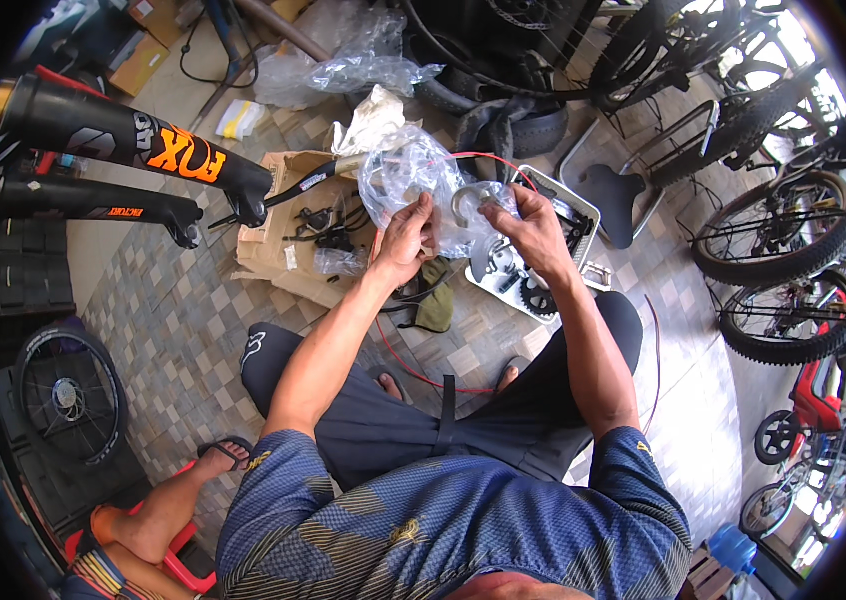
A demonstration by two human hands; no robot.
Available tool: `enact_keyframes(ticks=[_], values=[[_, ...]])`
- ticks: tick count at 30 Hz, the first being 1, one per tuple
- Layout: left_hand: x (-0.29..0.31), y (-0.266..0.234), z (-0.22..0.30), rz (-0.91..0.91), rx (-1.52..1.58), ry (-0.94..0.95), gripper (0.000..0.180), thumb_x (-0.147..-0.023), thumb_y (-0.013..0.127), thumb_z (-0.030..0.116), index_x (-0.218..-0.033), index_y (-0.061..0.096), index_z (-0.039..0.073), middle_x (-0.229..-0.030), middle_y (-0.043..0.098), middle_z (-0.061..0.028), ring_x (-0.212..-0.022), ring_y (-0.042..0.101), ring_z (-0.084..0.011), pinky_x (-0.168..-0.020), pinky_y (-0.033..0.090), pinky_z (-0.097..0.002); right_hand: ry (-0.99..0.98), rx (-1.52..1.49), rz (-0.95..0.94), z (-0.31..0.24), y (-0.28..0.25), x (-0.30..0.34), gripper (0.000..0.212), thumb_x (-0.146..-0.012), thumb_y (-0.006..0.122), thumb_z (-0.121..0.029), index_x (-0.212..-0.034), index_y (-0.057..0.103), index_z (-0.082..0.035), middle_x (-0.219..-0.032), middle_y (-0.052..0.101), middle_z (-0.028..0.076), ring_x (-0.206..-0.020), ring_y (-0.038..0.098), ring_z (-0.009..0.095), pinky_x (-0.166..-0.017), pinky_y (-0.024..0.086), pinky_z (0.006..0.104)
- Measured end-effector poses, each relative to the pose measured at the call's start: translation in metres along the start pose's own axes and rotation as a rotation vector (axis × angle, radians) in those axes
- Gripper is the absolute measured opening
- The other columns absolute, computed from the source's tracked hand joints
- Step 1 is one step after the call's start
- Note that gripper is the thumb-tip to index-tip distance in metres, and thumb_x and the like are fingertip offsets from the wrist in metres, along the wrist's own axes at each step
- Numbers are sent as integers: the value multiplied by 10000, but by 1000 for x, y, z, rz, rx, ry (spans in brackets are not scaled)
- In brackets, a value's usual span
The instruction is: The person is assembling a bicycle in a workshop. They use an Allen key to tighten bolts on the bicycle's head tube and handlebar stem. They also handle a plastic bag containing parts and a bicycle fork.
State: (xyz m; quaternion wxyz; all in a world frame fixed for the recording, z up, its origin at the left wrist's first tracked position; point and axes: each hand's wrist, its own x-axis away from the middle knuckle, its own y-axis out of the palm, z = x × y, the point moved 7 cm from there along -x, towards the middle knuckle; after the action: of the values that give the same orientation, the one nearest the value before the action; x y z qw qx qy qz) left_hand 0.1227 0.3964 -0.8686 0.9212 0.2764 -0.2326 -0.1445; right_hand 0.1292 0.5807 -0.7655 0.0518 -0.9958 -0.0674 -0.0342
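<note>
My left hand is closed on a crumpled clear plastic bag, which bulges up above the fingers. To its right, my right hand pinches a small clear plastic bag. A grey, curved metal part shows at that bag's left side; its exact kind is unclear. Whether the two bags are joined cannot be made out. Both hands are held above an open cardboard box with black bicycle parts in it and a white tray with a toothed chainring and other metal parts.
A thin red cable loops around the box and near my feet. Black fork legs jut in from the left. A white cloth, green pouch and black saddle lie about. Bicycles line the right; another person's leg is lower left.
</note>
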Motion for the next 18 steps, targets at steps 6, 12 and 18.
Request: enact_keyframes(ticks=[6,12,18], values=[[20,37,-24,-287,126,-187,425,-943,637,584,-1056,576,178,-681,326,99,-571,337,-38,-482,246,-210,-95,-174,38,-24,6,5,204,-929,651,-46,-1131,637,-23,-983,672,-15,-875,583,96,-777,485,294],[11,16,-36,-134,18,-175,300,-991,625,488,-972,620,189,-674,443,90,-592,426,-35,-487,282,-232,-31,231,-76,-13,5,2,250,-1000,626,-191,-1172,643,-11,-922,701,66,-839,589,129,-777,491,318],[14,27,-22,-102,120,-207,259,-1012,608,441,-1020,621,182,-723,500,80,-601,447,-63,-486,301,-220,-94,175,-11,2,7,-3,282,-1026,620,-278,-1002,589,1,-818,650,70,-775,560,128,-732,473,321]])
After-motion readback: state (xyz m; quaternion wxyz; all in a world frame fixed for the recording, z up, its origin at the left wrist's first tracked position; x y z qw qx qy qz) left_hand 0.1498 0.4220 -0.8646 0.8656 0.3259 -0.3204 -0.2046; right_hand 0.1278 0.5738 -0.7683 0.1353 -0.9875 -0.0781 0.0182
